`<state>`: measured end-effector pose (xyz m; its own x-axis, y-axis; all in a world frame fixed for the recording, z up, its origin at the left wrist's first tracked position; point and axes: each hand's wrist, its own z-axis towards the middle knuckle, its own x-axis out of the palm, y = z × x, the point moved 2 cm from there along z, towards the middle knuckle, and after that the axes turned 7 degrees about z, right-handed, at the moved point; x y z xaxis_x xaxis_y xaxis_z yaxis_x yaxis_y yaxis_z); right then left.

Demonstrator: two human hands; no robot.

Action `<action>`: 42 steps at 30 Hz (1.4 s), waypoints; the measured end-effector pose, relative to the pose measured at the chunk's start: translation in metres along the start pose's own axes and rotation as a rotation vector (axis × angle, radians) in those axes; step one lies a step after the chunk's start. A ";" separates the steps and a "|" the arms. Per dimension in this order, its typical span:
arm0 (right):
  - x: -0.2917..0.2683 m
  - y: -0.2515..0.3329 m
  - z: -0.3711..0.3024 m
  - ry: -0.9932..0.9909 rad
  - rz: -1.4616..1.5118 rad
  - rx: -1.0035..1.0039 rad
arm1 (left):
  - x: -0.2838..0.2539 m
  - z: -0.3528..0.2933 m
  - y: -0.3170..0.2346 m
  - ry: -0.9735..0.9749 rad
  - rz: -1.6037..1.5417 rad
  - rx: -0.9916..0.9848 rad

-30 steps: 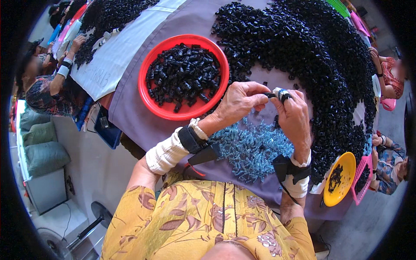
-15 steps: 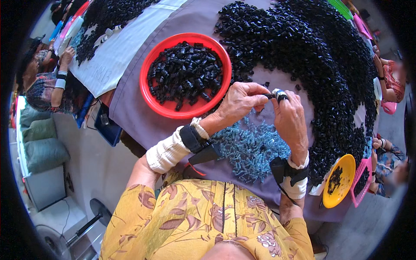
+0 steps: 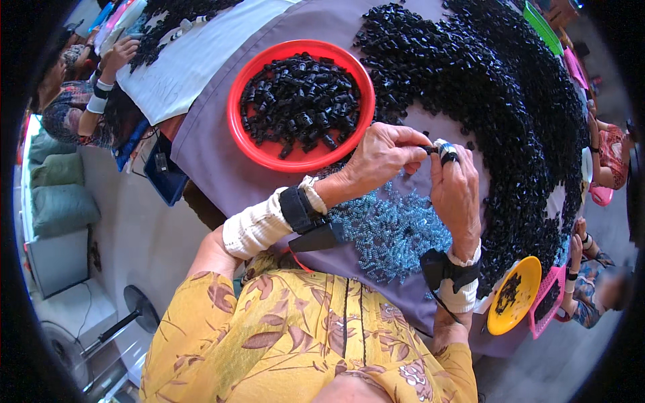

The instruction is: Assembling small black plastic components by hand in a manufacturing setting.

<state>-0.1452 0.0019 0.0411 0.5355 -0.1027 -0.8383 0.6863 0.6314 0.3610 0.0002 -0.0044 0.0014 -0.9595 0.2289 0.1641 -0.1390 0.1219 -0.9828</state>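
Observation:
My left hand (image 3: 384,156) pinches a small black plastic part (image 3: 428,149) between thumb and fingertips. Its other end meets the fingers of my right hand (image 3: 457,191), which are closed round it; a white and a black wrap cover a fingertip there. Both hands are held above a loose heap of small bluish coil springs (image 3: 396,235). Just left of my left hand stands a round red basin (image 3: 235,127), filled with many black plastic parts (image 3: 302,101). Whether a spring sits inside the held part is hidden by my fingers.
A huge heap of black parts (image 3: 517,134) curves across the purple-grey cloth (image 3: 208,127). At the right edge lie a yellow dish (image 3: 531,295) and a pink basket (image 3: 557,275). A green basket (image 3: 543,27) stands far right. Other people sit left and right.
The view has shifted slightly, so the basin and heaps sit a little differently. Both hands stay together on the black part. A co-worker's hand at the left has risen.

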 end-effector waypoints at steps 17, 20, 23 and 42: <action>0.010 -0.001 -0.004 -0.012 0.134 0.182 | 0.002 0.000 0.004 -0.098 0.182 0.175; 0.009 0.001 -0.003 0.000 0.070 0.097 | -0.002 0.001 0.011 -0.065 0.149 0.125; 0.011 0.000 -0.003 -0.003 0.064 0.086 | -0.001 0.001 0.010 -0.069 0.139 0.142; 0.001 -0.003 0.000 0.055 0.168 0.108 | -0.003 0.003 0.006 0.001 -0.054 -0.029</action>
<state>-0.1468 -0.0001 0.0396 0.6214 0.0407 -0.7825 0.6402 0.5494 0.5369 0.0010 -0.0073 -0.0055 -0.9507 0.2218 0.2169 -0.1834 0.1619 -0.9696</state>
